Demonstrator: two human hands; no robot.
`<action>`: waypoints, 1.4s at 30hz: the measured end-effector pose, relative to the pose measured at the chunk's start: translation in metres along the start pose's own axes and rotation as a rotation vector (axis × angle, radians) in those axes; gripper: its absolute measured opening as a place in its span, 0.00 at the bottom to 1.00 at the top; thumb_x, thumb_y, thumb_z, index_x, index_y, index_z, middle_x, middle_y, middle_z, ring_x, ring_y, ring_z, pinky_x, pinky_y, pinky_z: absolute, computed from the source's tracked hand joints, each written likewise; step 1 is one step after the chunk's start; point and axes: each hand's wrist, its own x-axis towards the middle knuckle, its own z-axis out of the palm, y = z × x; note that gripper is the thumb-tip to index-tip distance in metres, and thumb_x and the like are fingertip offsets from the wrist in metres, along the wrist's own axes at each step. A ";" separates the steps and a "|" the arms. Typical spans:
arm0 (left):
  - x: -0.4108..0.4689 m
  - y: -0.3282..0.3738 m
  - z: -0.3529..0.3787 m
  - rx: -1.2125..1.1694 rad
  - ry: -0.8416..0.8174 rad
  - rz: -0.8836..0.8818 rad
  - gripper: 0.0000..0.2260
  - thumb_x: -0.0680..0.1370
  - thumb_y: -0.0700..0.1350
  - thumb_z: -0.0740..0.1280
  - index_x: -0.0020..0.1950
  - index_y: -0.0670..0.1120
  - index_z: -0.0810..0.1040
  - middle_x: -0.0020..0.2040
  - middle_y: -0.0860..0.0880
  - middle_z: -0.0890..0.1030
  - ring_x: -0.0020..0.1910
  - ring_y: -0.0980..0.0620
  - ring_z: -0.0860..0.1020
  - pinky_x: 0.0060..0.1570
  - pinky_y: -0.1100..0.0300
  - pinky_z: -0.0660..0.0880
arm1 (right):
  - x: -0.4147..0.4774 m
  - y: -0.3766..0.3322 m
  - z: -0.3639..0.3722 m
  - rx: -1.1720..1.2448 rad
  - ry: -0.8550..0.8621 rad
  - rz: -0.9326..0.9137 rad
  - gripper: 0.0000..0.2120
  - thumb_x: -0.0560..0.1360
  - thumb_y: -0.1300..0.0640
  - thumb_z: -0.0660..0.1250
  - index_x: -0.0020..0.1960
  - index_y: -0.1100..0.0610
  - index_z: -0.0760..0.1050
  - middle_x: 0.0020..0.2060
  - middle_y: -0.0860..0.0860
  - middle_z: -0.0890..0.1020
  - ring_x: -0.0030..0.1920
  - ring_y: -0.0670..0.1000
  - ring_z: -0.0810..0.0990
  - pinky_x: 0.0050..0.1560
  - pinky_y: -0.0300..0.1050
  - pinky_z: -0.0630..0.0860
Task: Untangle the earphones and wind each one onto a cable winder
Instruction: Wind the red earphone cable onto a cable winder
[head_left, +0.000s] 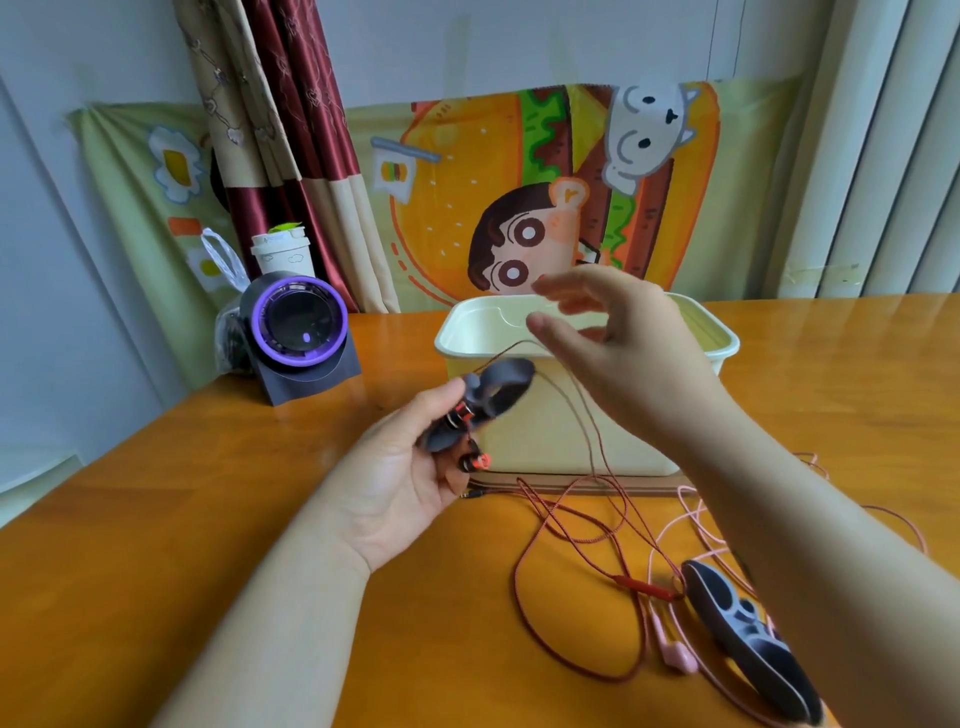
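the left hand (410, 467) grips a dark winder (504, 379) with red earbuds (480, 461) on it. the red cord (641, 587) goes up from the winder, bends by the thumb of the right hand (634, 353), then drops to the table (260, 519). the right hand is up in the air, fingers loose and apart, gripping nothing. pink earphones (675, 657) and another winder (748, 639) lie near, in front of a cream box (545, 441).

Wooden table (260, 493) before a cartoon burger cloth (457, 182)
A cream tub (545, 441) stands mid-table; at the far left sit a black purple-ringed device (301, 322), a lidded paper cup (283, 254) behind it and a clear plastic bag (223, 260) beside it, under a red-and-beige curtain (291, 130)
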 end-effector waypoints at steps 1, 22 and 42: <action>0.001 0.000 0.000 -0.050 0.037 0.000 0.08 0.68 0.48 0.70 0.44 0.49 0.83 0.40 0.50 0.80 0.30 0.58 0.75 0.30 0.67 0.69 | -0.001 -0.003 -0.001 0.023 0.043 -0.013 0.11 0.76 0.53 0.66 0.58 0.51 0.77 0.52 0.43 0.79 0.53 0.41 0.76 0.51 0.39 0.77; 0.009 -0.006 -0.002 -0.276 0.137 0.041 0.17 0.70 0.50 0.69 0.55 0.44 0.82 0.40 0.49 0.82 0.33 0.58 0.79 0.41 0.64 0.78 | -0.034 -0.007 0.051 0.516 -0.317 0.357 0.06 0.73 0.62 0.71 0.48 0.59 0.76 0.44 0.53 0.82 0.40 0.52 0.85 0.43 0.44 0.82; 0.011 -0.012 -0.001 -0.062 0.144 0.096 0.09 0.72 0.47 0.69 0.49 0.45 0.82 0.42 0.49 0.85 0.40 0.55 0.84 0.40 0.62 0.81 | -0.031 0.003 0.049 0.189 -0.056 0.019 0.08 0.72 0.62 0.72 0.44 0.53 0.74 0.39 0.46 0.81 0.41 0.44 0.80 0.43 0.40 0.78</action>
